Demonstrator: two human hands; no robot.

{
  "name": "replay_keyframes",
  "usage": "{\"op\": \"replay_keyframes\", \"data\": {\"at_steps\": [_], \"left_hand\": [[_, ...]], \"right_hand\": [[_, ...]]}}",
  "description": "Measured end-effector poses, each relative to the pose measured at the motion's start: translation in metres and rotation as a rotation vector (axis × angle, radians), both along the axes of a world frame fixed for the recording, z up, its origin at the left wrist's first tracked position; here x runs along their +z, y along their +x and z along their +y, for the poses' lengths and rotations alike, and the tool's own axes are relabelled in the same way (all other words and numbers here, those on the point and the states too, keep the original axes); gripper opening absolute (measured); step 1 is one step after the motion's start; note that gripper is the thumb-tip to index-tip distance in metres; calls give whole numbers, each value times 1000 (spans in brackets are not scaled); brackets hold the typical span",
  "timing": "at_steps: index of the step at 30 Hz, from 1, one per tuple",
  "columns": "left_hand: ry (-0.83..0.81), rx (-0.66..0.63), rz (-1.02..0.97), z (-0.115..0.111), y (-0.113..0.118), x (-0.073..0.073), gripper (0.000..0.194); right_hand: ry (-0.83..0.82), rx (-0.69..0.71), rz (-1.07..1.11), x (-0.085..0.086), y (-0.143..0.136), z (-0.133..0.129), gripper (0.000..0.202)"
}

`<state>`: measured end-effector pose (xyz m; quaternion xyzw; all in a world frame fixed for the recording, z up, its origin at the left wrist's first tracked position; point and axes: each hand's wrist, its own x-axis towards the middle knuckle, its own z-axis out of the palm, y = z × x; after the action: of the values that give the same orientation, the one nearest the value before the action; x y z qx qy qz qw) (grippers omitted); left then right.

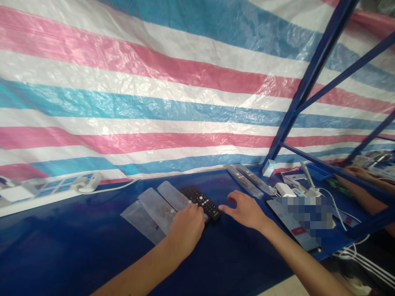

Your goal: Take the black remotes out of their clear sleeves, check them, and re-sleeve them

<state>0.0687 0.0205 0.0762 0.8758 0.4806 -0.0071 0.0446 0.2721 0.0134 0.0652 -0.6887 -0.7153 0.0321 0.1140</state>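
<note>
Two black remote controls lie side by side on the blue table: the right one [206, 202] shows its buttons, and the left one [185, 192] is partly covered. Over the lower end of the left remote curls my left hand [187, 225], fingers closed on it; the fingertips are partly hidden. Several frosted plastic sleeves [154, 205] fan out to the left of the remotes, the nearest edges beneath my left hand. My right hand [245, 209] hovers just right of the remotes, thumb and fingers apart, holding nothing.
Two bagged items [245, 181] lie at the back. A small box [268, 168], white chargers [284, 190] and a tablet-like panel [293, 226] sit right, beside a blue metal frame [290, 111]. Power strip [58, 187] at left; another person's arm [359, 189] at far right.
</note>
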Motion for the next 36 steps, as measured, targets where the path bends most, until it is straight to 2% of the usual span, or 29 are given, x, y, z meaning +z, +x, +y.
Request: {"op": "replay_keyframes", "data": {"at_steps": [2,4,13,23,28,32,36], "left_hand": [[2,-4,19,1,-1,-2,25],[10,-12,28,1,-2,-3,26],[4,-24,33,0,-2,-1,26],[12,-32,104,-2,0,9,32],[89,-151,74,-4,7,4,27],[107,-242,77,-6,20,-1,25],[104,-259,83,-4,36,-2,27]], "right_hand": [[-80,77,20,3,-15,-12,39],[-126,99,-6,4,-24,-17,36],[-127,36,-19,-5,-33,-14,24],[-140,-13,-35,-4,-32,-5,27],[-179,-119,-116,1,-22,-16,29],[-221,-131,-141,4,-13,-24,39],[-195,-161,-130,3,-7,-28,35]]}}
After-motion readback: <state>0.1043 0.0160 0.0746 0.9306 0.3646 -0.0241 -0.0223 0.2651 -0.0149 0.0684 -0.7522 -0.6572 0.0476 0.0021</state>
